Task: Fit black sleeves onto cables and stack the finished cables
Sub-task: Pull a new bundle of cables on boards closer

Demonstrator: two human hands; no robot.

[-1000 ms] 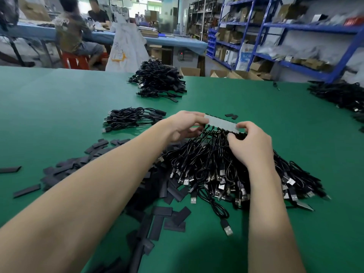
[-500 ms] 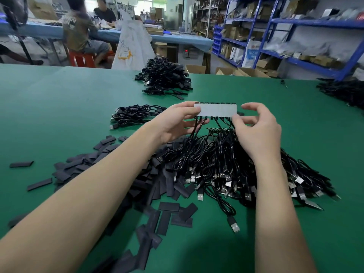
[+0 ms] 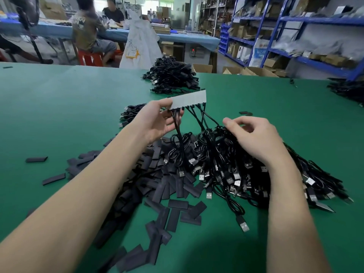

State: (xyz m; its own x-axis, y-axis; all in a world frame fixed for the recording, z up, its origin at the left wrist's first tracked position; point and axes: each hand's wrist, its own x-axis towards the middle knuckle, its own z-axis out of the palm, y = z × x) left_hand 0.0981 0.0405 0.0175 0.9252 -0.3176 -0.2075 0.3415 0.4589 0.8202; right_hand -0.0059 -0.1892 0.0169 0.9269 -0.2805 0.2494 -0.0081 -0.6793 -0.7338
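Note:
My left hand pinches the left end of a grey strip from which several black cables hang down. The strip is lifted above the green table. My right hand hovers just right of the hanging cables with curled fingers, holding nothing. Below lies a big heap of black USB cables. A spread of flat black sleeves lies left of and in front of that heap.
A small bundle of cables lies behind my left hand. A larger cable pile sits at the table's far edge, and another at the far right. People sit at a blue table behind. Blue shelves stand at right.
My left hand has lifted the grey strip higher and tilted it. My right hand let go of the strip's right end and dropped toward the cable heap.

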